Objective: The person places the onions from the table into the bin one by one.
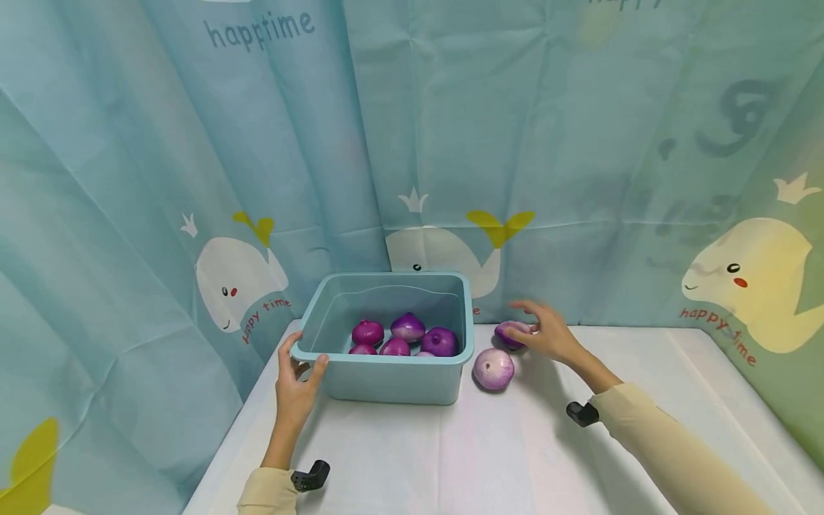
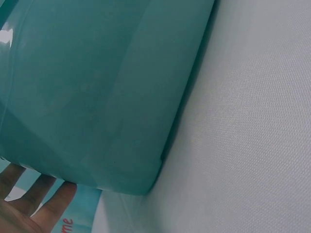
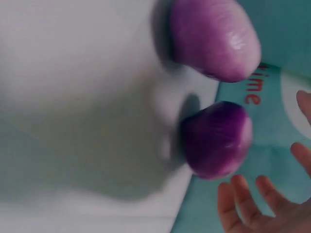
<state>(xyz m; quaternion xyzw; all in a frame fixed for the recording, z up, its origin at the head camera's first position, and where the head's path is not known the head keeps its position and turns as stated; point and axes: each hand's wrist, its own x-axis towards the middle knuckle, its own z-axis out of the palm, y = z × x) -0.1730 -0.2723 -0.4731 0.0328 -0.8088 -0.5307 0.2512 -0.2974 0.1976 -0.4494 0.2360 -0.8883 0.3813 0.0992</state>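
Observation:
My left hand [image 1: 297,386] holds the front left corner of a light blue plastic bin [image 1: 393,383], thumb at the front rim and fingers along the left side. In the left wrist view those fingers [image 2: 58,201] touch the bin's wall. Several red onions [image 1: 408,327] lie inside. To the right of the bin, two more sit on the table: a paler onion [image 1: 493,370] nearer and a darker purple onion [image 3: 218,141] farther back. My right hand [image 1: 547,335] reaches beside the darker one, fingers spread; the right wrist view shows a gap between fingertips and onion.
A white cloth covers the table [image 1: 399,458]. Close behind the bin hangs a blue curtain [image 1: 450,143] printed with whales, and it also runs along the left and right sides. Each wrist carries a small black device [image 1: 312,476].

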